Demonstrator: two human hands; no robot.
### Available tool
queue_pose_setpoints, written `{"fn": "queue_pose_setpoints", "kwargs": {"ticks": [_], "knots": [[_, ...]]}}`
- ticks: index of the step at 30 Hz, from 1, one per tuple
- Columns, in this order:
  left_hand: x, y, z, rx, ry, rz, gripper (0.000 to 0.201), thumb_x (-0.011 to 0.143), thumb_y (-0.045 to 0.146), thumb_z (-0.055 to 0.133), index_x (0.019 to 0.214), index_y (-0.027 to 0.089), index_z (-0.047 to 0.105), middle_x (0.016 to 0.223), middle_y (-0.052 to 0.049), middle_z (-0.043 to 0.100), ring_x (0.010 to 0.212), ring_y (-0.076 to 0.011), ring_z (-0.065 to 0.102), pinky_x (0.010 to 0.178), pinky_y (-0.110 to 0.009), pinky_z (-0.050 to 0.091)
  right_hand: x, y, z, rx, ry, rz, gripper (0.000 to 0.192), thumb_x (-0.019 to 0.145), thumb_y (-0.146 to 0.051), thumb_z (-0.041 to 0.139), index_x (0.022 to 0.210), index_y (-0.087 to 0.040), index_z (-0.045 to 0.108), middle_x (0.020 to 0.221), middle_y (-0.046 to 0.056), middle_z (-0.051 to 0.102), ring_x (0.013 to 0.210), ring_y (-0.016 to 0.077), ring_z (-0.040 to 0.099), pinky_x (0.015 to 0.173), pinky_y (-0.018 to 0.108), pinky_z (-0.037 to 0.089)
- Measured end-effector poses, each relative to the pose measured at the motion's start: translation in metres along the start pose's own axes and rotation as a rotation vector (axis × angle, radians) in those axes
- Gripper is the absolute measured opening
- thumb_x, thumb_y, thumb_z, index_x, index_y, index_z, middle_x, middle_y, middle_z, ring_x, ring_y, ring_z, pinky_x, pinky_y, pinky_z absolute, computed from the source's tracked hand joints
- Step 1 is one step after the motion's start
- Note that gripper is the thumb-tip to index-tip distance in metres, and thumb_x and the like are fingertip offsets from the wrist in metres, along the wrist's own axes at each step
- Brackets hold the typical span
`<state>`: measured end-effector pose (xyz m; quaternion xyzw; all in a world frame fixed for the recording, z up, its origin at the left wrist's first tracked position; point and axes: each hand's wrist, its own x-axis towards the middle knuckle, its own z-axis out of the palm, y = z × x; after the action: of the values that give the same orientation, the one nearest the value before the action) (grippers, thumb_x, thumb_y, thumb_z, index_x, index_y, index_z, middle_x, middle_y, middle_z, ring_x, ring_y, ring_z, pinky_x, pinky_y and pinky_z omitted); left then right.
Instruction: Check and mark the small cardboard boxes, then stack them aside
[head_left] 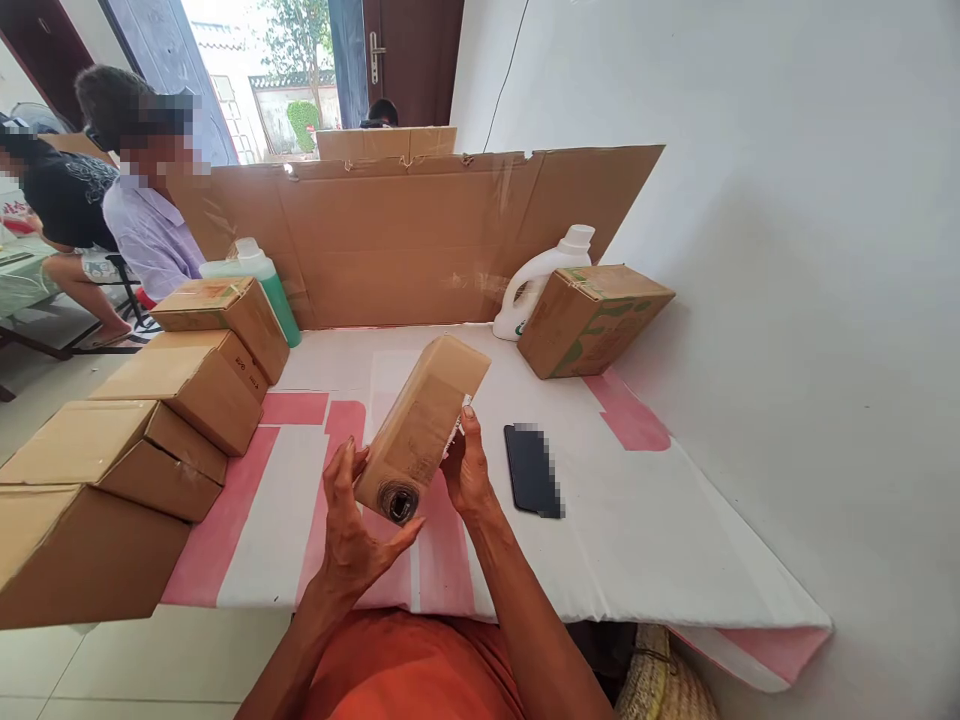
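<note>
I hold a small, long cardboard box above the table, tilted with its near end low. That near end carries a dark round patch. My left hand cups the lower left side and near end of the box, fingers spread. My right hand grips its right edge, thumb up against the side. A black phone lies flat on the cloth just right of my right hand.
Several closed cardboard boxes are stacked along the left edge. A green bottle stands behind them. A white jug and a tilted box sit at the back right. A cardboard screen stands across the back. Two people sit at far left.
</note>
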<state>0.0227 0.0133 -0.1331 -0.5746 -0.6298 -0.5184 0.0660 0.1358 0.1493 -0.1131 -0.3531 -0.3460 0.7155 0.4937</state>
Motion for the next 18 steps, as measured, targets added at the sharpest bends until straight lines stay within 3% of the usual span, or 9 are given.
{"fn": "queue_pose_setpoints", "kwargs": {"ticks": [2,6,10,12,15,18], "knots": [[-0.001,-0.006,-0.004,0.005,0.099,-0.054,0.112,0.075,0.041,0.093,0.165,0.025,0.029,0.151,-0.019,0.047,0.136,-0.0339,0.059,0.115,-0.053,0.052,-0.005,0.004,0.008,0.100,0.025,0.064,0.068,0.072,-0.082,0.074,0.114,-0.029,0.065,0.093,0.001,0.072,0.084,0.0208,0.068,0.061,0.028,0.054],[0.003,-0.029,-0.013,-0.107,0.230,-0.330,0.102,0.076,0.053,0.090,0.159,0.025,0.036,0.150,-0.017,0.050,0.141,-0.0342,0.054,0.116,-0.049,0.049,-0.026,0.024,0.027,0.227,0.005,0.181,0.058,0.076,-0.077,0.073,0.105,-0.029,0.060,0.089,0.001,0.071,0.085,0.0244,0.071,0.069,0.037,0.060],[0.029,-0.053,-0.028,-0.112,0.127,-0.333,0.090,0.079,0.061,0.083,0.152,0.022,0.048,0.144,-0.016,0.058,0.134,-0.0327,0.060,0.112,-0.045,0.051,-0.053,0.048,0.037,0.329,0.001,0.338,0.057,0.079,-0.080,0.065,0.099,-0.027,0.059,0.087,0.006,0.073,0.087,0.0303,0.075,0.075,0.046,0.063],[0.048,-0.062,-0.035,-0.072,0.044,-0.292,0.076,0.085,0.060,0.076,0.147,0.020,0.056,0.137,-0.015,0.064,0.125,-0.0309,0.065,0.107,-0.044,0.053,-0.065,0.051,0.038,0.341,-0.001,0.402,0.057,0.075,-0.078,0.071,0.097,-0.027,0.059,0.092,0.008,0.076,0.092,0.0320,0.077,0.080,0.048,0.063],[0.078,-0.074,-0.044,-0.058,0.002,-0.243,0.068,0.089,0.060,0.068,0.141,0.017,0.064,0.132,-0.015,0.070,0.120,-0.0305,0.067,0.105,-0.044,0.054,-0.083,0.034,0.036,0.172,-0.146,0.452,0.058,0.069,-0.070,0.084,0.098,-0.025,0.064,0.103,0.010,0.079,0.099,0.0325,0.078,0.086,0.048,0.062],[0.104,-0.081,-0.056,-0.133,-0.052,-0.185,0.068,0.090,0.061,0.065,0.140,0.015,0.068,0.134,-0.014,0.072,0.124,-0.0319,0.067,0.108,-0.044,0.052,-0.097,-0.008,0.027,-0.207,-0.398,0.301,0.051,0.084,-0.069,0.076,0.103,-0.021,0.076,0.104,0.012,0.080,0.093,0.0282,0.077,0.086,0.044,0.061]]}}
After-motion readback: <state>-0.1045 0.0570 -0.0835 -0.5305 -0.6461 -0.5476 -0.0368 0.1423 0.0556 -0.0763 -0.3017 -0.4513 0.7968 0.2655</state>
